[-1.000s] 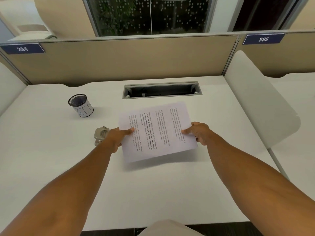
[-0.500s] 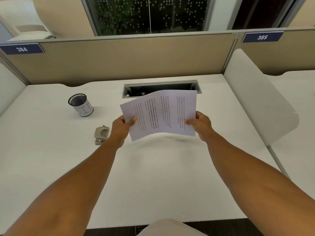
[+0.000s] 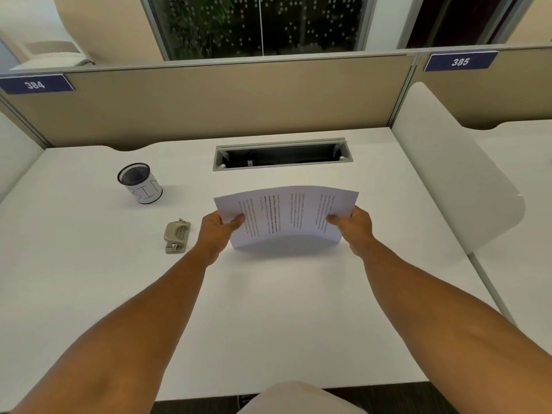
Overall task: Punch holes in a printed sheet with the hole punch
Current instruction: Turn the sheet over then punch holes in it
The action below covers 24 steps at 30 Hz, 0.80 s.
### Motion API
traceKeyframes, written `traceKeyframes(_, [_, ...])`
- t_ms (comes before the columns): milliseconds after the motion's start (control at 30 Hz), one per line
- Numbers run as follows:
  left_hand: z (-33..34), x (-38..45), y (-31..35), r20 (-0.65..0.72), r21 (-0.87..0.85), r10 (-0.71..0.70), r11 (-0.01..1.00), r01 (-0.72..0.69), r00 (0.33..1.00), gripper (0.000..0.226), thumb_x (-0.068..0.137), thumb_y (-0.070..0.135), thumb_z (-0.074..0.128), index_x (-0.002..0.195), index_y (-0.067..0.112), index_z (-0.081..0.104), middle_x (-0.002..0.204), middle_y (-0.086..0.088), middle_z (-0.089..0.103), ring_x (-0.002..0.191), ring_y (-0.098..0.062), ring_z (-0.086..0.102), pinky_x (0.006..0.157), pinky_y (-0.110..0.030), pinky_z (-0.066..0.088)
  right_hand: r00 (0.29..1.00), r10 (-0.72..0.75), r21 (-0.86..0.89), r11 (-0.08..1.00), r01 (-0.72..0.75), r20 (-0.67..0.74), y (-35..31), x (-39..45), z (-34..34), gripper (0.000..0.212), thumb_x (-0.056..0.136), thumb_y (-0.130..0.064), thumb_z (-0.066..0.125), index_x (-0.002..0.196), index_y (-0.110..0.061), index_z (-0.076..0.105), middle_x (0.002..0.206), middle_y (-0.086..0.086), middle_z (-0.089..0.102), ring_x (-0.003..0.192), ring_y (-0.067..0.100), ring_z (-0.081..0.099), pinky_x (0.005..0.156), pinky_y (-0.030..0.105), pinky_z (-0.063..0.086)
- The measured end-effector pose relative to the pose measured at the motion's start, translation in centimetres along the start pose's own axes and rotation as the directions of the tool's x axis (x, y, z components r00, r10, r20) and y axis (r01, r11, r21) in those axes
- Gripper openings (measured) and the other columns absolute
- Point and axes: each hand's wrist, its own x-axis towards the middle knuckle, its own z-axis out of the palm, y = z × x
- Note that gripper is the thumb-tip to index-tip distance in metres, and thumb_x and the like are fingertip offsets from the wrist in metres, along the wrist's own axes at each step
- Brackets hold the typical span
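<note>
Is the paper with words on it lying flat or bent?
Bent. The white printed sheet bows upward between the left hand and right hand, its near edge arching above the white desk and casting a shadow.

Your left hand (image 3: 215,231) and right hand (image 3: 353,227) pinching the bowed printed sheet (image 3: 286,216) above the desk (image 3: 268,309), hole punch (image 3: 176,236) just left, mesh cup (image 3: 139,183) far left.

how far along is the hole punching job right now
Early stage. Done: the printed sheet is off the desk. In hand: the left hand and right hand each have a grip on one side edge, and the sheet bows upward between them. Left: the hole punch sits untouched on the desk beside the left hand, so feeding the sheet in and pressing remain.
</note>
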Motion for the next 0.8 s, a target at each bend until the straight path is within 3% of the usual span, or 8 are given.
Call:
traceKeyframes(100, [0.1, 0.2, 0.1, -0.007, 0.005, 0.014, 1.000, -0.014, 1.000, 0.027, 0.092, 0.015, 0.069, 0.119, 0.016, 0.066, 0.107, 0.003, 0.071, 0.096, -0.017, 0.067, 0.078, -0.021, 0.055, 1.000, -0.028, -0.013, 1.000, 0.028, -0.003, -0.2, 0.1, 0.0, 0.038, 0.084, -0.002, 0.071, 0.120, -0.012, 0.063, 0.113, 0.005, 0.068, 0.106, 0.031, 0.064, 0.096, 0.043, 0.054])
traceKeyframes(200, [0.1, 0.3, 0.3, -0.006, -0.006, 0.019, 1.000, -0.019, 1.000, 0.032, 0.092, 0.016, 0.069, 0.124, 0.014, 0.065, 0.117, -0.003, 0.071, 0.101, -0.025, 0.066, 0.091, -0.036, 0.056, 0.998, -0.061, -0.029, 0.998, 0.060, -0.013, -0.7, 0.1, -0.1, 0.037, 0.085, -0.006, 0.072, 0.120, -0.014, 0.063, 0.113, 0.004, 0.067, 0.104, 0.030, 0.064, 0.095, 0.043, 0.055])
traceKeyframes(500, [-0.7, 0.3, -0.2, 0.030, -0.045, -0.023, 0.999, 0.024, 0.999, 0.031, 0.091, 0.011, 0.070, 0.121, 0.014, 0.066, 0.115, -0.004, 0.073, 0.104, -0.021, 0.069, 0.096, -0.041, 0.055, 0.995, -0.096, -0.089, 0.991, 0.096, 0.002, -0.8, 0.1, -1.0, 0.032, 0.088, -0.007, 0.069, 0.118, -0.014, 0.063, 0.122, 0.008, 0.068, 0.108, 0.033, 0.064, 0.098, 0.048, 0.053])
traceKeyframes(700, [-0.7, 0.1, 0.7, -0.007, -0.034, 0.010, 0.999, -0.010, 1.000, 0.030, 0.092, 0.014, 0.068, 0.121, 0.016, 0.064, 0.113, -0.001, 0.070, 0.094, -0.011, 0.067, 0.078, -0.023, 0.056, 0.993, -0.114, -0.090, 0.990, 0.113, -0.009, -1.5, 0.0, -1.0, 0.031, 0.088, -0.010, 0.070, 0.118, -0.014, 0.063, 0.121, 0.006, 0.069, 0.106, 0.032, 0.065, 0.097, 0.047, 0.054])
traceKeyframes(800, [-0.8, 0.1, 0.9, -0.002, -0.032, 0.016, 0.999, -0.016, 1.000, 0.031, 0.092, 0.014, 0.069, 0.122, 0.018, 0.064, 0.113, -0.002, 0.071, 0.096, -0.010, 0.068, 0.080, -0.025, 0.056, 0.993, -0.120, -0.088, 0.989, 0.120, 0.004, -1.8, 0.0, -1.0, 0.031, 0.088, -0.010, 0.070, 0.117, -0.014, 0.063, 0.121, 0.006, 0.069, 0.105, 0.031, 0.065, 0.096, 0.045, 0.055])
